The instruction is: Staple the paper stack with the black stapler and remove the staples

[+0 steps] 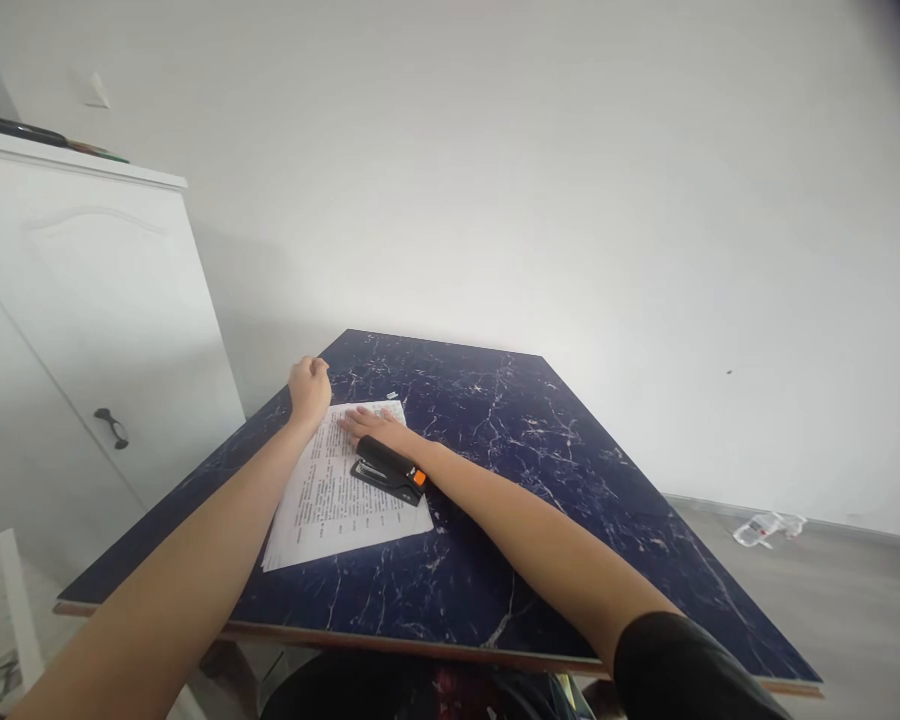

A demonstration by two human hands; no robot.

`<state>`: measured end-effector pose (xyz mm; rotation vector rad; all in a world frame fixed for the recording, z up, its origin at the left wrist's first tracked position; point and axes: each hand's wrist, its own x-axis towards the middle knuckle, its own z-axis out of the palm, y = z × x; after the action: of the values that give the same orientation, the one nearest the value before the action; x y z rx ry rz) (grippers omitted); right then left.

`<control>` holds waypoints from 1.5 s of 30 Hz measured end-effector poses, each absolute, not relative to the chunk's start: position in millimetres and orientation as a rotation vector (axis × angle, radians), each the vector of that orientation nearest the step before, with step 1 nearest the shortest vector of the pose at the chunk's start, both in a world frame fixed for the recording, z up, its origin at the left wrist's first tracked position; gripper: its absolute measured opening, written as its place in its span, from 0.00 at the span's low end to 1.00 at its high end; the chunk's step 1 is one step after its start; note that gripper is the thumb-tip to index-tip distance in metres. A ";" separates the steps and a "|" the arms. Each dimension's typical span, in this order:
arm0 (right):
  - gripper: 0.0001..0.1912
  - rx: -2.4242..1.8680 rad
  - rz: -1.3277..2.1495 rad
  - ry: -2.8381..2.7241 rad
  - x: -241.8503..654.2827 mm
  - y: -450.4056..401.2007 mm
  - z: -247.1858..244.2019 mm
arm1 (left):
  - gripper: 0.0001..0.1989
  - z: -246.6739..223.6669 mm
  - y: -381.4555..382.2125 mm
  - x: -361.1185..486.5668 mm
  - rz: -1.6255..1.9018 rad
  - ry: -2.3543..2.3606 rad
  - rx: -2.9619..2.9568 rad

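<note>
A stack of printed paper sheets (315, 520) lies on the blue marbled table (487, 420), slightly skewed, edges not fully lined up. On top of it rests a black stapler (390, 470) with an orange part at one end. My right hand (379, 425) is spread flat on the upper part of the sheets, just beyond the stapler. My left hand (311, 388) is closed in a fist at the upper left corner of the stack. Its curled fingers hide whatever may be inside.
Beyond the sheets lies a small pale piece (391, 395) on the table. A white cabinet (97, 300) with a dark handle stands at the left. The wall (540, 200) rises behind the table. Crumpled clear packaging (765, 528) is on the floor at the right.
</note>
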<state>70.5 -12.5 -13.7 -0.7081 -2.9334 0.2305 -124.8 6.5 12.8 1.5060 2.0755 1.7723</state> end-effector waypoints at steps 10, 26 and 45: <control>0.27 -0.883 0.367 -2.862 179.8 -22.7 -28.1 | 0.11 5.3 -9.7 -81.8 1.124 1.665 2.288; 0.29 -1.017 0.707 -2.498 285.7 -66.6 46.6 | 0.19 -4.7 -11.9 -48.3 0.498 1.732 2.584; 0.10 -0.734 0.744 -2.591 296.2 -89.1 79.2 | 0.15 0.0 -2.3 -75.7 0.654 1.894 2.509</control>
<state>296.2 -89.1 79.2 -0.7338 -2.5914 0.7440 -75.7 -2.3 0.0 2.5091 1.8938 0.6535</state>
